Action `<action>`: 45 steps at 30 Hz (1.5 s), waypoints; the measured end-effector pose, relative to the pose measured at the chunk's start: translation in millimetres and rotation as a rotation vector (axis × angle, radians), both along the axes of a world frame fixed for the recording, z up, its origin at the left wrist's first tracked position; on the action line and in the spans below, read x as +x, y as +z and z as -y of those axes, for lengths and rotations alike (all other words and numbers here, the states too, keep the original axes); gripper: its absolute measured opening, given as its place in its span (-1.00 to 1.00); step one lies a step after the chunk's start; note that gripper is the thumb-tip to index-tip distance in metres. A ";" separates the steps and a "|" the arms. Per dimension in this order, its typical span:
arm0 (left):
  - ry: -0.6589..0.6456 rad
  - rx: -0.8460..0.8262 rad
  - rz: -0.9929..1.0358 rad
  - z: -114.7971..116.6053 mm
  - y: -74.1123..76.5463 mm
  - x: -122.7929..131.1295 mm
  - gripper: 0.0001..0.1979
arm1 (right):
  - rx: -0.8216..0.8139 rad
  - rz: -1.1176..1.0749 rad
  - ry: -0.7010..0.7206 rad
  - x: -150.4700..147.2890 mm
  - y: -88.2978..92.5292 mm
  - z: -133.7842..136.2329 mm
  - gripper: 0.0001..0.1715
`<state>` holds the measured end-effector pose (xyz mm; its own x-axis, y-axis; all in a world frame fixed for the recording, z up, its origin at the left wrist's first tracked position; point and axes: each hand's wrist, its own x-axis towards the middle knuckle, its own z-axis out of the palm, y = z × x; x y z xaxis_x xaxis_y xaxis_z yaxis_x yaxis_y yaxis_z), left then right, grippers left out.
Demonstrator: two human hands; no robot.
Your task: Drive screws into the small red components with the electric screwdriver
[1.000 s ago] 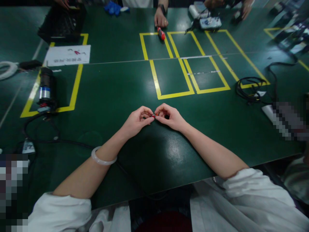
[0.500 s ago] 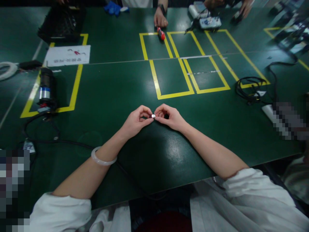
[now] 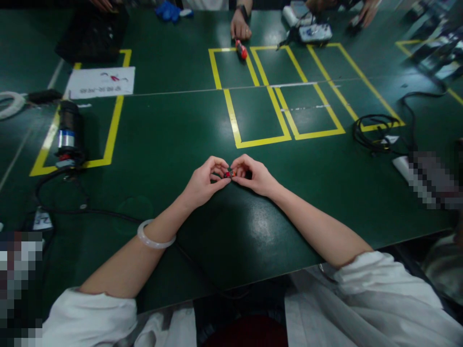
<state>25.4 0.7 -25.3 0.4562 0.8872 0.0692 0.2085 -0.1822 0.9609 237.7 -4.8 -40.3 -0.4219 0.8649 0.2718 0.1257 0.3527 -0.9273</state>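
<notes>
Both hands meet above the green table (image 3: 173,135), fingertip to fingertip. Between them is a small red, orange and dark piece (image 3: 229,174), too small to name. My left hand (image 3: 207,180) pinches its left end with thumb and fingers; a pale bangle (image 3: 155,236) circles that forearm. On the other side, my right hand (image 3: 255,176) pinches the right end in the same way. The fingertips cover much of the piece.
Yellow tape outlines (image 3: 264,142) mark the table. To the left are a black cylindrical tool (image 3: 68,120), a paper sign (image 3: 103,83) and a black bin (image 3: 92,36). Coiled black cable (image 3: 374,132) lies right. Across the table, a person's hand (image 3: 240,26) touches a red tool (image 3: 241,50).
The small piece has turned between my fingers: its white, shiny face has given way to red and orange. My hands have stayed almost in place.
</notes>
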 end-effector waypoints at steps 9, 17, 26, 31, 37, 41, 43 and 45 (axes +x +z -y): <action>0.000 0.131 -0.054 2.0 2.3 0.1 -0.71 | 0.012 0.026 0.003 0.0 -0.2 0.4 -0.73; 0.004 0.171 -0.125 -0.1 7.4 -3.1 -0.71 | -0.055 -0.015 -0.060 0.9 1.3 0.7 -0.78; 0.009 0.186 -0.163 -0.5 5.7 -4.5 -0.77 | -0.074 -0.066 -0.028 0.1 -0.9 -0.6 -0.68; -0.026 0.192 -0.186 -1.3 3.9 -5.0 -0.79 | -0.031 -0.010 -0.041 0.0 -0.3 0.2 -0.77; -0.030 0.194 -0.187 -1.2 6.1 -3.6 -0.80 | 0.007 0.028 -0.038 0.3 1.7 1.3 -0.78; -0.019 0.179 -0.202 -0.7 7.7 -3.7 -0.78 | 0.007 0.061 -0.057 0.3 3.0 1.7 -0.80; -0.005 0.179 -0.199 -0.4 7.9 -3.9 -0.77 | 0.020 0.083 -0.075 0.3 3.3 1.8 -0.82; 0.007 0.194 -0.195 0.1 8.4 -3.8 -0.76 | 0.043 0.109 -0.085 0.3 3.3 1.6 -0.83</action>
<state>21.5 0.6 -16.9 0.4713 0.8692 0.1499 0.3883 -0.3571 0.8495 238.0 -6.4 -37.1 -0.3767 0.8874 0.2657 0.2561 0.3754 -0.8908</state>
